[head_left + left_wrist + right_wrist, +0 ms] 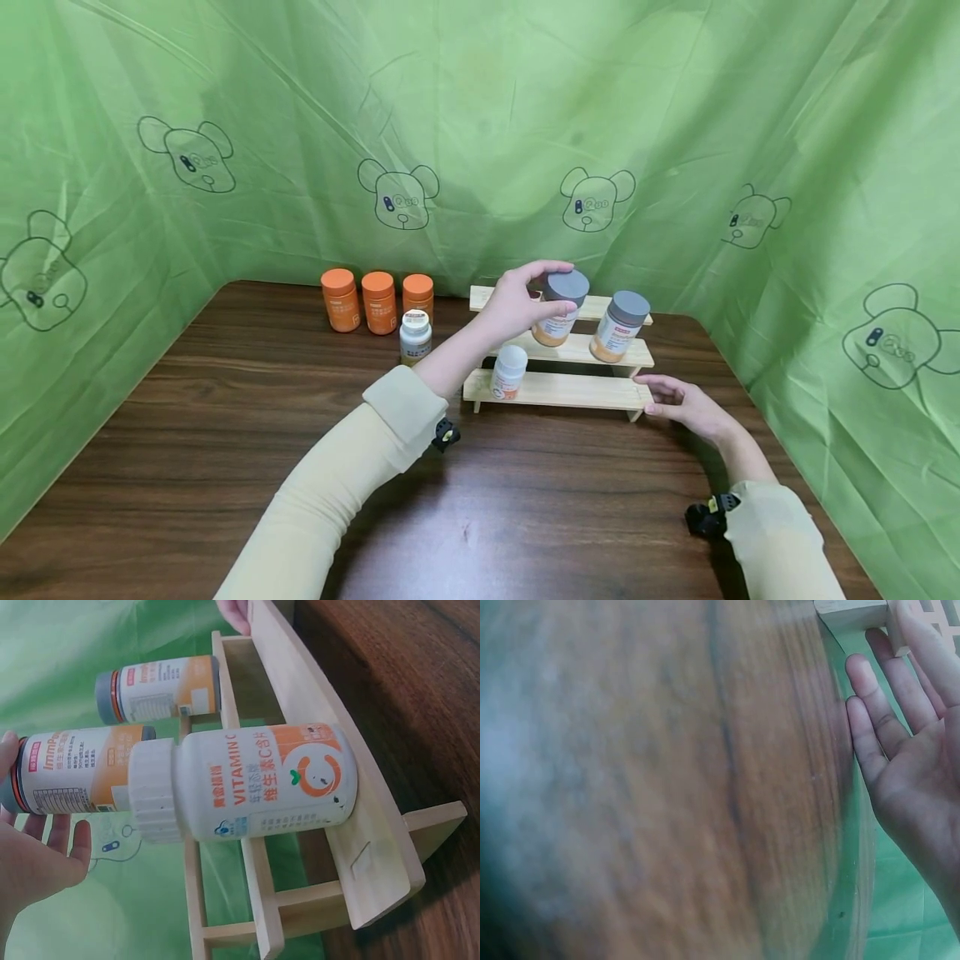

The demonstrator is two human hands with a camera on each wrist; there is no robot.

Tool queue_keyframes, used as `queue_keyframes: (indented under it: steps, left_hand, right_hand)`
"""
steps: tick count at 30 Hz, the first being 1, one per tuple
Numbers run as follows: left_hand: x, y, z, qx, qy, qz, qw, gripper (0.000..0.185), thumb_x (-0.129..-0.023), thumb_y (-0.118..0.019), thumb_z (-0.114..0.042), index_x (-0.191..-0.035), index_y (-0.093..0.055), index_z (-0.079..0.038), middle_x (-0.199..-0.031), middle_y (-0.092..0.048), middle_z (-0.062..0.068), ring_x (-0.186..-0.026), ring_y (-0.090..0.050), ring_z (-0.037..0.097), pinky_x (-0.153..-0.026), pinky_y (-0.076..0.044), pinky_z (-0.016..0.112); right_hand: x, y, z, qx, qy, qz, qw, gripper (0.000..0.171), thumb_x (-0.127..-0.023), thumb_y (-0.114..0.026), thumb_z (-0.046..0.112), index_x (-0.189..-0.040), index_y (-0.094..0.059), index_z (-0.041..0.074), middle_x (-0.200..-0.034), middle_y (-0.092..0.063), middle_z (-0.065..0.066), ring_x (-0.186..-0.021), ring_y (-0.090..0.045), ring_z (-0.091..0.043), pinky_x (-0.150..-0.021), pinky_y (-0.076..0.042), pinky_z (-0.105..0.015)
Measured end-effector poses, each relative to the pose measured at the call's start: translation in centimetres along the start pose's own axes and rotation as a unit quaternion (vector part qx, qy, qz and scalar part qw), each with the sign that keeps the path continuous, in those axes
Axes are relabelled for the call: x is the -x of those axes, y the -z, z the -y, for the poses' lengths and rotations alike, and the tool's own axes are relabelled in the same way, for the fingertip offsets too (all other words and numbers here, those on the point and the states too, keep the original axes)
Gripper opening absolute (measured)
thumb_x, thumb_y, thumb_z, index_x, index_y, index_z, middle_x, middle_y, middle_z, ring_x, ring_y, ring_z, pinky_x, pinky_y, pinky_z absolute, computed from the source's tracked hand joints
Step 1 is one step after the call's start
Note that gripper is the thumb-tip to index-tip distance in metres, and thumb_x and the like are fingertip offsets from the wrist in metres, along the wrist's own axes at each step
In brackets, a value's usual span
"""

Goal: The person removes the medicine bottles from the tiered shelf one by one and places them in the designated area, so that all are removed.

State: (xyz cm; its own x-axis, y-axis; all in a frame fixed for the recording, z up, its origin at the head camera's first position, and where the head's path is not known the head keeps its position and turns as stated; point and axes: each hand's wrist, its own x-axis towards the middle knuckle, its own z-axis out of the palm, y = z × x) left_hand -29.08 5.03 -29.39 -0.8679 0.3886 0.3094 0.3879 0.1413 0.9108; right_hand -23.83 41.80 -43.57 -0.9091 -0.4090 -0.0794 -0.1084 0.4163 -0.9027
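Observation:
My left hand (pixel 517 308) grips a grey-lidded supplement bottle (pixel 556 325) between thumb and fingers, over the middle step of a three-step wooden rack (pixel 577 390). A second grey-lidded bottle (pixel 617 332) stands to its right on that step. A small white vitamin C bottle (pixel 262 784) is upright at the left of the lowest step, below my left hand. At the rack's right end, my right hand (pixel 693 410) holds the lowest step's end, thumb in front and fingers behind; its outer fingers (pixel 870 694) extend loosely in the right wrist view.
Three orange bottles (pixel 379 304) stand in a row at the back left of the dark wooden table (pixel 225 433). Before the rightmost is a white-capped bottle (pixel 415 335), partly behind my left forearm. Green cloth (pixel 480 100) encloses the back and sides.

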Motion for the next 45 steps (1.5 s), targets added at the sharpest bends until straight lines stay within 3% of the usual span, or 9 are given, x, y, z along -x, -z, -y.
queue_keyframes:
  steps: [15, 25, 34, 45]
  left_hand:
    - [1.4, 1.8, -1.6, 0.008, 0.008, -0.012, 0.9999, 0.056, -0.076, -0.08, -0.029, -0.127, -0.058, -0.024, -0.113, -0.062, -0.006, -0.102, -0.058, 0.011, -0.082, -0.051, 0.033]
    - [2.5, 3.3, -2.7, 0.011, 0.001, -0.018, 0.9998, 0.057, -0.075, -0.081, -0.027, -0.128, -0.058, -0.022, -0.111, -0.063, -0.006, -0.102, -0.057, 0.01, -0.086, -0.05, 0.03]
    - [3.7, 4.7, -3.4, 0.014, 0.015, -0.023, 0.9995, 0.055, -0.074, -0.082, -0.03, -0.124, -0.059, -0.032, -0.109, -0.063, -0.009, -0.102, -0.057, 0.009, -0.086, -0.049, 0.035]
    - [5.2, 6.5, -3.9, 0.028, 0.032, -0.026, 0.9988, 0.057, -0.074, -0.081, -0.029, -0.126, -0.058, -0.03, -0.112, -0.064, -0.007, -0.104, -0.058, 0.012, -0.086, -0.05, 0.037]
  right_hand:
    - [0.1, 0.0, -0.2, 0.006, 0.004, -0.005, 1.0, 0.054, -0.089, -0.065, 0.008, -0.136, -0.043, -0.004, -0.117, -0.062, 0.008, -0.101, -0.06, -0.005, -0.081, -0.051, -0.021]
    - [0.0, 0.1, -0.1, 0.004, 0.006, -0.004, 1.0, 0.053, -0.089, -0.064, 0.006, -0.136, -0.043, -0.005, -0.117, -0.062, 0.008, -0.102, -0.06, -0.004, -0.081, -0.051, -0.021]
    - [0.0, -0.1, 0.2, -0.001, 0.002, -0.003, 1.0, 0.053, -0.089, -0.064, 0.006, -0.136, -0.042, -0.006, -0.115, -0.062, 0.01, -0.101, -0.06, -0.004, -0.081, -0.051, -0.02]
    - [0.0, 0.1, -0.2, 0.016, -0.005, -0.008, 1.0, 0.052, -0.089, -0.065, 0.009, -0.136, -0.045, 0.001, -0.117, -0.063, 0.01, -0.104, -0.06, -0.005, -0.082, -0.05, -0.021]
